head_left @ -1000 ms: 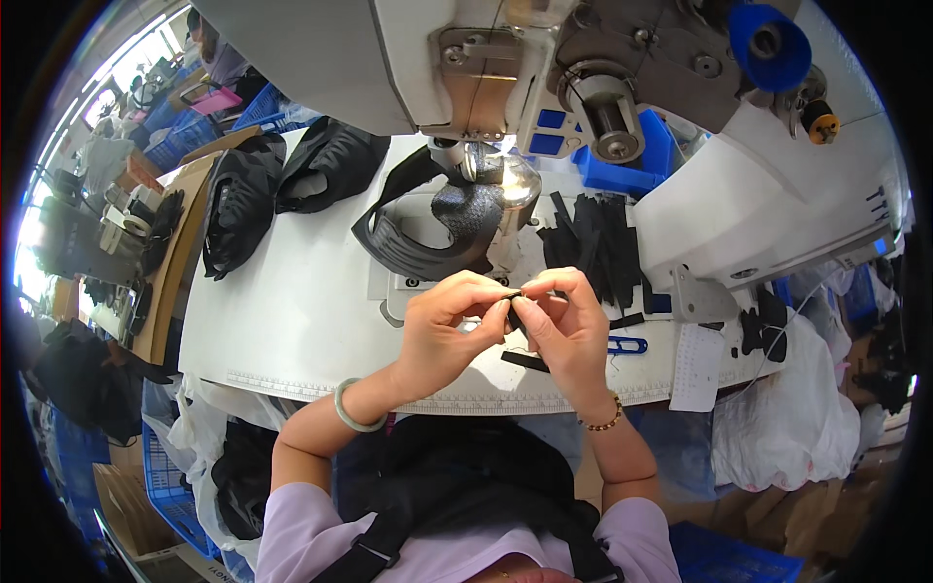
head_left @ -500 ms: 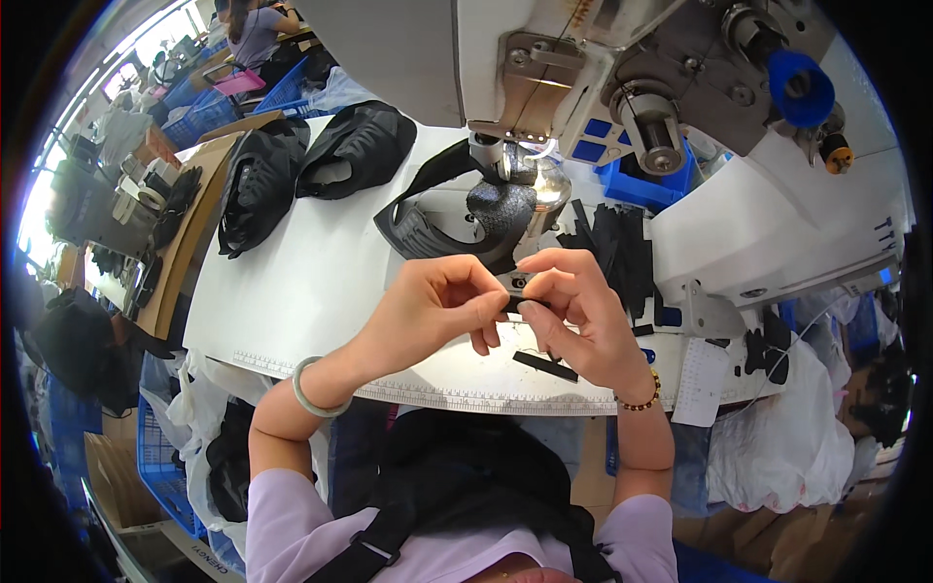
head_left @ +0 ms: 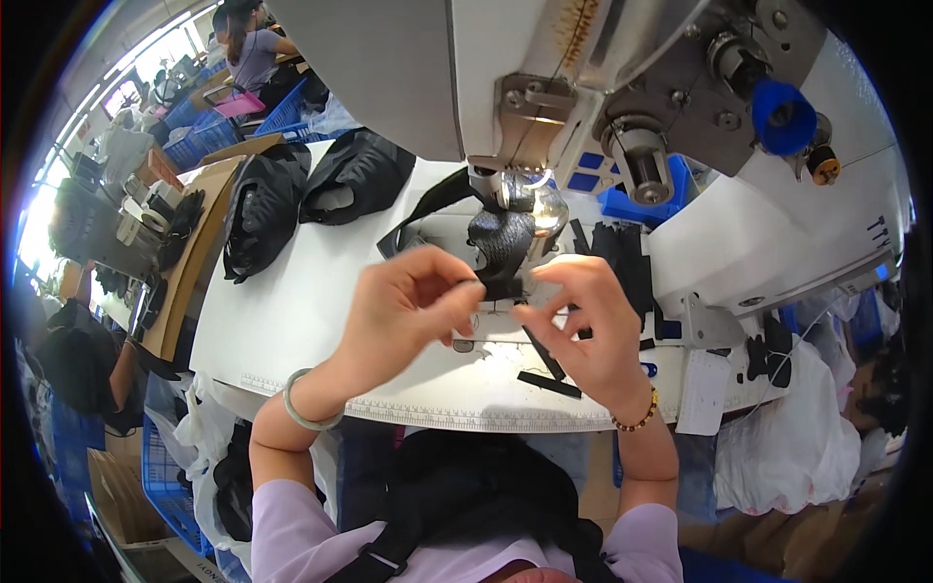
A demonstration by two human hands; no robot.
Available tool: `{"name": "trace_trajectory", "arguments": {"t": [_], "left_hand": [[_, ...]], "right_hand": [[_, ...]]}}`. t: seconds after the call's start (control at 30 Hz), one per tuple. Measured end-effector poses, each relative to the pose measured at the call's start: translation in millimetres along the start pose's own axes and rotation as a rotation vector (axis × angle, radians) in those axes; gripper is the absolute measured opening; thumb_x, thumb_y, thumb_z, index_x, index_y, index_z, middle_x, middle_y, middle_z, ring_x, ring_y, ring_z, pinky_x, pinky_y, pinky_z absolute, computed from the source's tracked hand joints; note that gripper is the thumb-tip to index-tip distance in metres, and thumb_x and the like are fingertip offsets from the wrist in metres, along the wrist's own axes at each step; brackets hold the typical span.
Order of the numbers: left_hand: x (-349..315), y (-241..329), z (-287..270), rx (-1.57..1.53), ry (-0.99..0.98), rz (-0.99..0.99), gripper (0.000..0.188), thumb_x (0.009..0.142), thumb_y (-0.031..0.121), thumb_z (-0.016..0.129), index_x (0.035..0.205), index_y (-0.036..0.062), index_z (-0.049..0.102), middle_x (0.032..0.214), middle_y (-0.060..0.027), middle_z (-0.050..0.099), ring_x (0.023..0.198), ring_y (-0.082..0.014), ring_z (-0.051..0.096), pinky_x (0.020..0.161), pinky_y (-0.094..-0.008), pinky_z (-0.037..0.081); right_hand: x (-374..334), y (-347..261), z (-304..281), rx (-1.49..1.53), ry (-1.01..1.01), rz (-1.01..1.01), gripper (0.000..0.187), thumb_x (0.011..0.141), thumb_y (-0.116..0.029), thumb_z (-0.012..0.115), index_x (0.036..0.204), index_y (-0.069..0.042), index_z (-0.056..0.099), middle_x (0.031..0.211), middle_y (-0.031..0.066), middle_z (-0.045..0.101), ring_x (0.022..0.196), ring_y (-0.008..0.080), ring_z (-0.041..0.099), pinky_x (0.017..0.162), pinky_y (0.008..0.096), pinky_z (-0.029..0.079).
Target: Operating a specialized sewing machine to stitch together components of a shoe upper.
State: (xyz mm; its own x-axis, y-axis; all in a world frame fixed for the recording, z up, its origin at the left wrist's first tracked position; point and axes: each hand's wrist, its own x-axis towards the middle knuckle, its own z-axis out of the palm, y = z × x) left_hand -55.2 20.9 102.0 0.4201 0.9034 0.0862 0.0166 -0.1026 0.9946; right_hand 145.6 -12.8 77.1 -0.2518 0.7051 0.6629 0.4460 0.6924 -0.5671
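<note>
My left hand (head_left: 408, 309) is closed, thumb against fingers, with a short black strip (head_left: 502, 289) at its fingertips. To its right, my right hand (head_left: 590, 328) has thumb and forefinger apart, with nothing visible between them. Just beyond both hands, a black shoe upper (head_left: 501, 243) sits at the sewing machine's metal post (head_left: 546, 206), partly hidden by my left hand. Two loose black strips lie on the table below the right hand, one (head_left: 550, 385) nearly level, the other (head_left: 543, 352) slanted.
Two black shoe uppers (head_left: 260, 209) (head_left: 358, 175) stand at the table's back left. A pile of black strips (head_left: 622, 257) lies right of the post, near a blue tray (head_left: 671, 189). The machine head (head_left: 544, 87) overhangs the work. A ruler (head_left: 466, 422) edges the white table. Another person (head_left: 255, 53) sits beyond.
My hands have moved apart; both were at the small black strip, and now the right fingers are off it. The slanted strip shows more. The whole view has shifted slightly downward.
</note>
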Motion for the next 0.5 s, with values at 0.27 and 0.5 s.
{"name": "trace_trajectory", "arguments": {"t": [0.27,0.5], "left_hand": [[42,15,-10,-0.053,0.114,0.065,0.013,0.082,0.01,0.062,0.084,-0.0022,0.06,0.068,-0.0004,0.058,0.053,-0.0028,0.05,0.045,-0.0162,0.036],[55,-1,-4,0.004,0.098,0.031,0.013,0.08,0.007,0.062,0.082,-0.0053,0.058,0.066,-0.0014,0.057,0.052,-0.004,0.049,0.048,-0.017,0.037]], "right_hand": [[25,4,22,0.982,0.183,0.727,0.024,0.09,-0.012,0.055,0.093,-0.003,0.032,0.069,0.007,0.051,0.045,0.0117,0.058,0.034,0.0223,0.043],[8,19,44,0.397,0.346,0.412,0.019,0.09,-0.007,0.055,0.099,-0.002,0.04,0.068,0.0027,0.05,0.049,0.0062,0.053,0.043,0.0194,0.043]]}}
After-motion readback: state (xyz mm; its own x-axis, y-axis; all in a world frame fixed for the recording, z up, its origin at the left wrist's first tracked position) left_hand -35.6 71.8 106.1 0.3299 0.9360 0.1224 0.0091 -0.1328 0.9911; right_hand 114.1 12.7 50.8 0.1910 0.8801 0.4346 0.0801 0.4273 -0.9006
